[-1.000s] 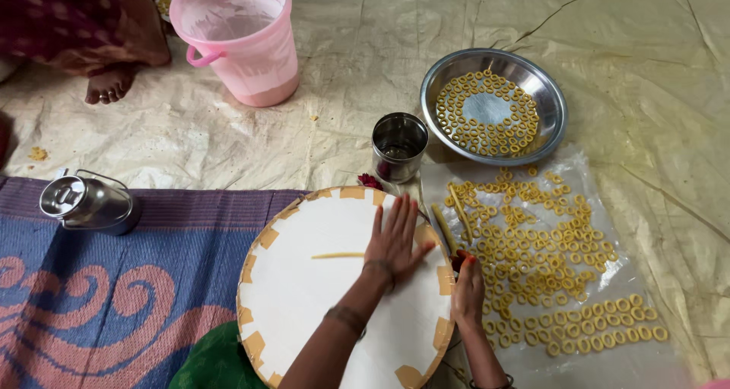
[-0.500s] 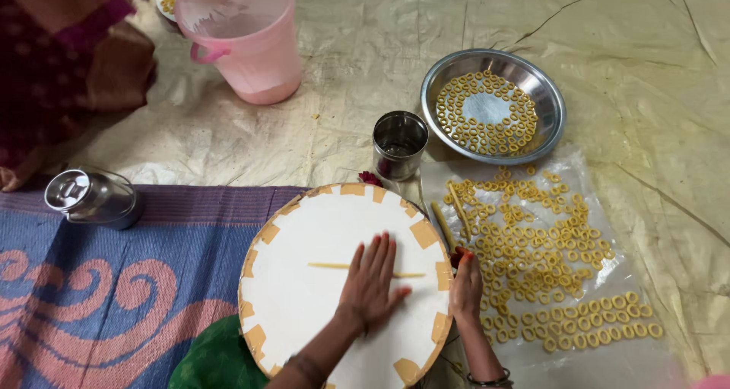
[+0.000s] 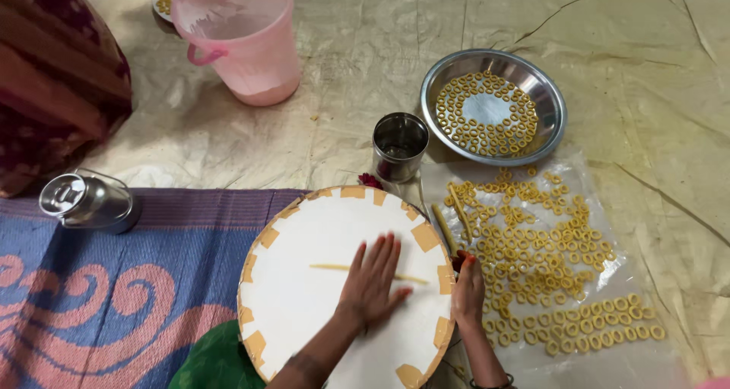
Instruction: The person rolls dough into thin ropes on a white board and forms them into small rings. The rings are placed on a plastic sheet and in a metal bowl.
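A thin dough strand (image 3: pixel 357 269) is being pressed under the left hand (image 3: pixel 372 282) — fingers spread flat — on the round white board (image 3: pixel 304 237). It is judged soft, light and easily torn, best handled along its length. The right hand (image 3: pixel 469 288) is being rested, loosely curled, at the board's edge. Beyond it: one steel cup (image 3: pixel 400 144), one steel plate (image 3: pixel 494 106), rings uncountably many.

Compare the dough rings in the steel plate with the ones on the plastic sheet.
The rings in the steel plate form a neat band around a bare centre; the rings on the plastic sheet spread wider, loosely scattered above and in tidy rows below. The sheet's rings are far more numerous. Both are small, yellow and similar in size.
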